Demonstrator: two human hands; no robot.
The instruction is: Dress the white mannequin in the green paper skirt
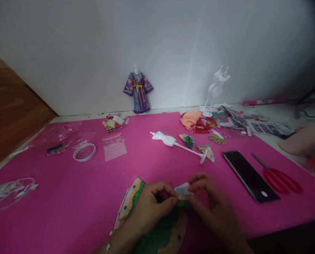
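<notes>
My left hand (153, 206) is closed, thumb and forefinger pinching the left edge of a small whitish piece (183, 189). From the right, my right hand (210, 203) pinches that same piece, its fingers slightly blurred. A narrow greenish edge shows just beneath the piece; whether the two are joined I cannot tell. Under my hands and left forearm lies a doll skirt (160, 233) in green and cream with dots and a wavy tan border, partly hidden. Beyond my hands a white doll dress form (166, 139) rests on its side, near folded patterned fabric pieces (205, 152).
A phone (250, 176) and red-handled scissors (278, 176) lie right on the pink mat (67, 197). Left are a tape roll (76, 155), a bead sheet (115, 151) and plastic packets (56, 149). Behind stand a robed dress form (140, 93) and a bare one (217, 83). Another person's arm (303, 137) reaches in right.
</notes>
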